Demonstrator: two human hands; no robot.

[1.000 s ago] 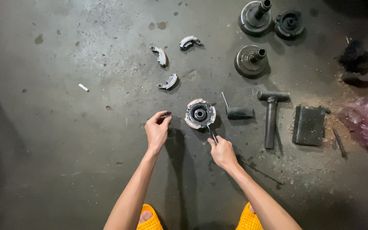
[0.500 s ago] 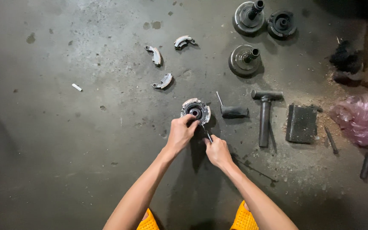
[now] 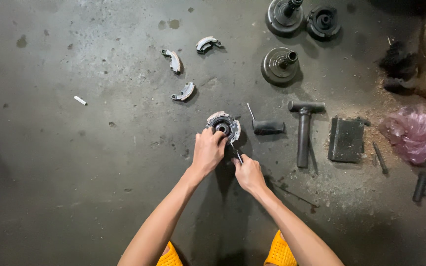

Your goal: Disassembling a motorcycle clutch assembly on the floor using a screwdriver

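A round metal hub with a dark centre [image 3: 223, 125] lies on the grey concrete floor [image 3: 75, 172]. My left hand [image 3: 207, 151] rests on its near edge, fingers curled over the rim. Just to the right, my right hand [image 3: 247, 173] grips a thin dark tool [image 3: 235, 152] whose tip reaches the hub's lower right side. Three curved shoe pieces lie beyond the hub: one [image 3: 173, 60] at far left, one [image 3: 207, 44] farther back, one [image 3: 184, 92] nearest.
A T-shaped hammer-like tool [image 3: 303, 128], a short dark handle with a thin spike [image 3: 267, 127] and a dark flat block [image 3: 347, 140] lie to the right. Three round drum parts [image 3: 279, 66] sit at the back right. A pink plastic bag [image 3: 411, 133] lies at far right.
My left hand moved from the floor left of the hub onto its near rim. My right hand stayed beside the hub with the thin tool.
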